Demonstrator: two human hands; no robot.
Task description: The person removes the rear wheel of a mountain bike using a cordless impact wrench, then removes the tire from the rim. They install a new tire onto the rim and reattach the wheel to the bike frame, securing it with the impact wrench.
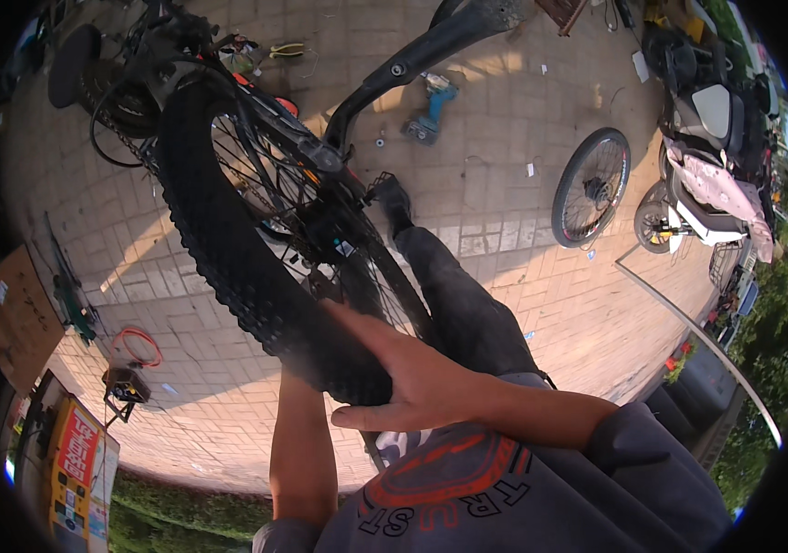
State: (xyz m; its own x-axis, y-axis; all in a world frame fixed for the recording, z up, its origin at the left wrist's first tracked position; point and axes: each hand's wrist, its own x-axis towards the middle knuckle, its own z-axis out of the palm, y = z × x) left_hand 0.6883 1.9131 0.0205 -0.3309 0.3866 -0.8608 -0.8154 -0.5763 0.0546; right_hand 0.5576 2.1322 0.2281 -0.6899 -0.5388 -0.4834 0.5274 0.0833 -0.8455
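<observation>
A black fat bicycle tire point(219, 221) with a knobby tread runs from the upper left down to my body, around a spoked wheel. My right hand point(412, 364) is closed over the tire's near end. Its thumb lies on the near side and its fingers reach across towards the spokes. My left forearm point(304, 452) rises behind the tire, which hides most or all of my left hand, so its grip cannot be seen. Beyond the wheel, the black bicycle frame point(431, 51) slants to the upper right.
On the paving lie a teal cordless power tool point(431, 111), yellow-handled pliers point(287, 50) and a loose bicycle wheel point(590, 188). A parked scooter point(707, 207) stands at right. A cardboard sheet point(16, 318) and a red coiled hose point(139, 347) are at left.
</observation>
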